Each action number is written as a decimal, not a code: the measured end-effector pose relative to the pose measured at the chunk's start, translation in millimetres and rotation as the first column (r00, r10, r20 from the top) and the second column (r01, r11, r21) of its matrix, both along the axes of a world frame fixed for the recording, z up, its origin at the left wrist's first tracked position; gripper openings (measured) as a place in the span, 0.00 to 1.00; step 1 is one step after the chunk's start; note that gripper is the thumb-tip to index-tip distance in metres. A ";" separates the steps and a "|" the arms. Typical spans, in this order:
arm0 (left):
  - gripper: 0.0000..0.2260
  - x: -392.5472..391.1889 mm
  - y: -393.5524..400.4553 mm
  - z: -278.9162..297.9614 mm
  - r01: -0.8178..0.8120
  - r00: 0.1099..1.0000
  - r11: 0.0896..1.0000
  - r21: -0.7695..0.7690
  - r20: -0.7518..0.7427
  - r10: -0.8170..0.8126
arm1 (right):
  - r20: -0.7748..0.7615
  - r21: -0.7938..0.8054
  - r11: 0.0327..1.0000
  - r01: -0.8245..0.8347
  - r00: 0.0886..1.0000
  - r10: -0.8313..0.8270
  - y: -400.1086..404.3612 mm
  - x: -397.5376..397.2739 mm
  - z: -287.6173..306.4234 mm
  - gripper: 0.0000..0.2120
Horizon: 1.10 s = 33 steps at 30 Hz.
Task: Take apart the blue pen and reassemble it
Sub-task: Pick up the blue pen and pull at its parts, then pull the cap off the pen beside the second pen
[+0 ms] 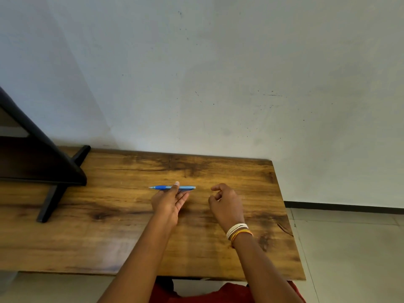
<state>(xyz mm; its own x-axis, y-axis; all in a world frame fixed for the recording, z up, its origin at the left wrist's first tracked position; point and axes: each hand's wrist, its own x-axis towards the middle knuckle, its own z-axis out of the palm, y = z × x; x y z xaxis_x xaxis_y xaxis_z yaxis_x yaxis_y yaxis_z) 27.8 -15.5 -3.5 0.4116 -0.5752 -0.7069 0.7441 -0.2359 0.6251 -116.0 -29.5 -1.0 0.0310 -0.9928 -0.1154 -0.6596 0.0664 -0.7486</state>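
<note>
A blue pen (pixel 185 187) with a darker blue grip lies sideways on the wooden table (pixel 131 237), tip pointing left, in one piece. My left hand (pixel 169 203) reaches over it with fingers apart; the thumb crosses the barrel and the fingers lie just below it, not closed around it. My right hand (pixel 226 204) hovers to the right of the pen's back end, fingers loosely curled, holding nothing. Bangles sit on that wrist.
A dark stand (pixel 54 171) with black crossed feet occupies the table's left rear. A pale wall rises straight behind the table. The table's right edge drops to a tiled floor (pixel 349 248).
</note>
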 end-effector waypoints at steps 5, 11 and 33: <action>0.05 22.0 6.8 -6.4 -0.006 0.997 0.998 0.057 0.074 0.001 | 0.045 0.037 0.995 -0.094 0.995 0.092 1.7 22.5 -8.6 0.13; 0.04 24.2 11.7 -4.5 0.262 0.933 0.965 0.010 0.254 -0.256 | 0.039 -0.083 0.963 -0.257 0.965 0.261 3.2 42.1 -11.9 0.14; 0.07 -6.2 15.2 -25.8 0.313 0.078 0.776 0.548 0.799 -0.596 | -0.055 0.071 0.978 0.195 0.980 -0.191 -9.2 11.6 -24.0 0.06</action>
